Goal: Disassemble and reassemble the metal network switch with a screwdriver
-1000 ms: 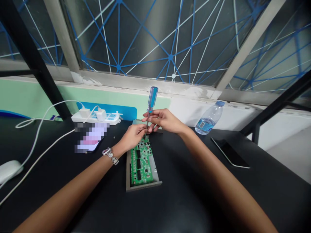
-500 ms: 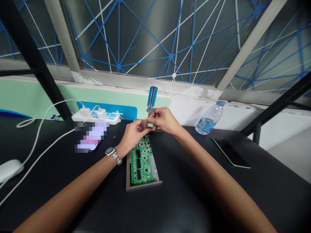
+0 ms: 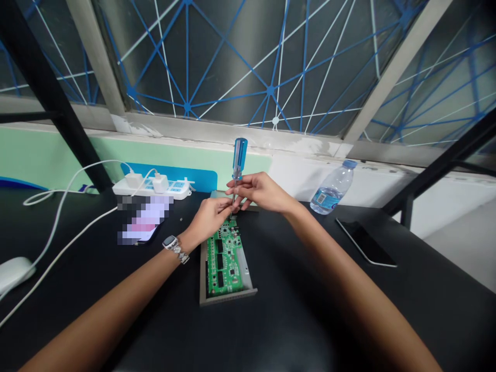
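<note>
A green circuit board (image 3: 225, 258) lies in a grey metal tray (image 3: 248, 268) on the black table. A screwdriver with a clear blue handle (image 3: 239, 155) stands upright over the board's far end. My right hand (image 3: 259, 192) pinches its metal shaft just below the handle. My left hand (image 3: 209, 217), with a watch on the wrist, has its fingertips closed round the lower shaft near the tip, right above the board.
A white power strip (image 3: 155, 187) with chargers and white cables sits at the back left, beside a blurred phone (image 3: 141, 222). A water bottle (image 3: 331, 188) stands at the back right, and a dark phone (image 3: 366, 242) lies near it. A white object (image 3: 13, 271) lies far left.
The screwdriver tilted briefly, then came back upright over the board's far end. Both hands stayed on its shaft with only small shifts.
</note>
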Available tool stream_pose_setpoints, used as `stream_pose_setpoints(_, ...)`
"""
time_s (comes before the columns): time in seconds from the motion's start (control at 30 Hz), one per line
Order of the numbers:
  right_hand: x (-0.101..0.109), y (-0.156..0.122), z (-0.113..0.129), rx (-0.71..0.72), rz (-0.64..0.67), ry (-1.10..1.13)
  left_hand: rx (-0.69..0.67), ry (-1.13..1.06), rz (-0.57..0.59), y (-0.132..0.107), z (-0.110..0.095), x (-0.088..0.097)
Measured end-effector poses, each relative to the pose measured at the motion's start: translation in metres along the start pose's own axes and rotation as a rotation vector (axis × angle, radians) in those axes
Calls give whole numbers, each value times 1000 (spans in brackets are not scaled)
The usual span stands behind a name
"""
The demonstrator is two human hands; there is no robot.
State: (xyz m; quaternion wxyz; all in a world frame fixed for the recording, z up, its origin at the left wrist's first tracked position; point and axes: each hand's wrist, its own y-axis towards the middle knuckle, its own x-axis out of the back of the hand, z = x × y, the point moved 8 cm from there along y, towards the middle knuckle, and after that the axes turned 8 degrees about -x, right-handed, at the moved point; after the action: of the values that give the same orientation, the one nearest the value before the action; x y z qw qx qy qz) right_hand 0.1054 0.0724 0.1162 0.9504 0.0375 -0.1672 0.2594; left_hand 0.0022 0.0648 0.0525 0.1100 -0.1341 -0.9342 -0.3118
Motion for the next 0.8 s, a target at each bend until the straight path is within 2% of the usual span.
stream_pose_setpoints(0.1, 3, 0, -1, -16, -48, -8, -14, 24, 80, 0, 1, -6)
stream_pose_setpoints(0.17, 6, 1, -4, -6, -87, -25, -23, 33, 78, 1, 0, -6)
stream_pose_setpoints(0.3, 9, 6, -8, 53, -120, -68, -48, 75, -23, 1, -4, -1)
stream_pose_setpoints(0.43, 11, 9, -12, 72, -163, -94, -10, 152, -146, 0, -5, 8)
stream_pose_setpoints(0.6, 14, 10, -16, 90, -263, -164, 38, 26, -123, 1, -3, 5)
stream_pose_setpoints(0.67, 12, 9, -15, 89, -250, -166, 46, -24, -96, 0, -3, 3)
stream_pose_setpoints(0.8, 3, 5, -7, 47, -72, -57, 40, 3, -20, -2, -2, 0)
